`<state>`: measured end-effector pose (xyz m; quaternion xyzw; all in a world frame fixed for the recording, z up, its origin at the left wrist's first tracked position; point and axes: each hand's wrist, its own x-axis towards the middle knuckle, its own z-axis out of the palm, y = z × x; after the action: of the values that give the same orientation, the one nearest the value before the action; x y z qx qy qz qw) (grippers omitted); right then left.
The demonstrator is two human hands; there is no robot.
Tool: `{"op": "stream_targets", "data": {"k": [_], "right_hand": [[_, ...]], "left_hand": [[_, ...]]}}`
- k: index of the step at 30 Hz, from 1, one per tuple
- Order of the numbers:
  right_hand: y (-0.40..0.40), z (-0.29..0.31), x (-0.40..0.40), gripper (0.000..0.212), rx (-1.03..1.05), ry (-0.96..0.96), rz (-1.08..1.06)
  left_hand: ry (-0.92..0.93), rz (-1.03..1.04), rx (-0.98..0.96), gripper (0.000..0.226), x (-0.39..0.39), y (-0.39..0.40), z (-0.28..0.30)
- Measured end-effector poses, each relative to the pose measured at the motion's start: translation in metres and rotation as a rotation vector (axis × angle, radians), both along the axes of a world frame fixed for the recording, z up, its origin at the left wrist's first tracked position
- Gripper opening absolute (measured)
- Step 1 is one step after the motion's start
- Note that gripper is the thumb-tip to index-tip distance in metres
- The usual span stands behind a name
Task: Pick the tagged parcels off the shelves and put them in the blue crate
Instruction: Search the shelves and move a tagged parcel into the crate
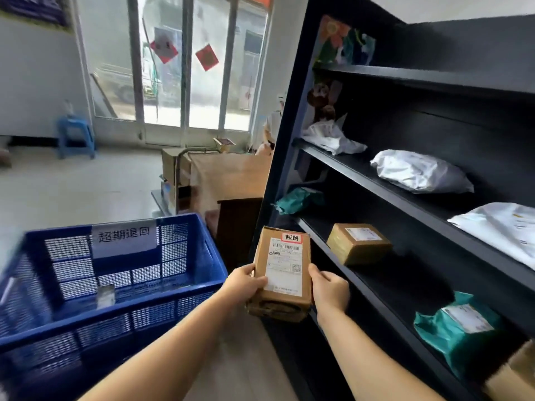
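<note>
A tagged parcel held in both hands, between shelving and crate.

The dark shelving (405, 175) fills the right side, holding soft white and teal mailers and a small brown box (359, 243); the blue crate (121, 290) sits low on the left, its open mouth facing up and a paper label on its far wall. Between them, clear of the shelf edge, the person holds a cardboard parcel (282, 273) with a red-bordered tag (291, 238) at its top. Its long axis runs away from the person, label face up. The left hand (244, 282) grips its left edge, thumb over the label; the right hand (328, 290) clasps its right edge. The crate lies to the left of the parcel, so the left hand is nearer it, and the drop probably calls for a leftward swing over the near rim.
</note>
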<state>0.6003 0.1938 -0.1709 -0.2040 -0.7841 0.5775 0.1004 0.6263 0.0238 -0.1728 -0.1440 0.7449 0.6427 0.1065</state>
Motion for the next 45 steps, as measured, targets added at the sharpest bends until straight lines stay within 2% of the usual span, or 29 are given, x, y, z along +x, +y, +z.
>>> {"op": "stream_targets", "data": {"k": [5, 11, 22, 32, 45], "right_hand": [[-0.040, -0.005, -0.032, 0.036, -0.003, -0.003, 0.117], [-0.081, -0.008, -0.086, 0.027, -0.011, -0.011, 0.253], [-0.143, -0.014, -0.170, 0.027, -0.015, -0.051, 0.463], [-0.208, -0.028, -0.188, 0.013, -0.044, -0.082, 0.640], [-0.337, -0.039, -0.228, 0.019, -0.006, -0.142, 0.756]], "left_hand": [[-0.004, 0.110, 0.043, 0.063, -0.012, -0.040, -0.008], [-0.007, 0.220, 0.117, 0.053, -0.041, -0.073, -0.006], [-0.044, 0.421, 0.164, 0.054, -0.094, -0.119, -0.005], [-0.079, 0.548, 0.196, 0.051, -0.100, -0.175, -0.028], [-0.093, 0.608, 0.186, 0.040, -0.133, -0.298, -0.042]]}}
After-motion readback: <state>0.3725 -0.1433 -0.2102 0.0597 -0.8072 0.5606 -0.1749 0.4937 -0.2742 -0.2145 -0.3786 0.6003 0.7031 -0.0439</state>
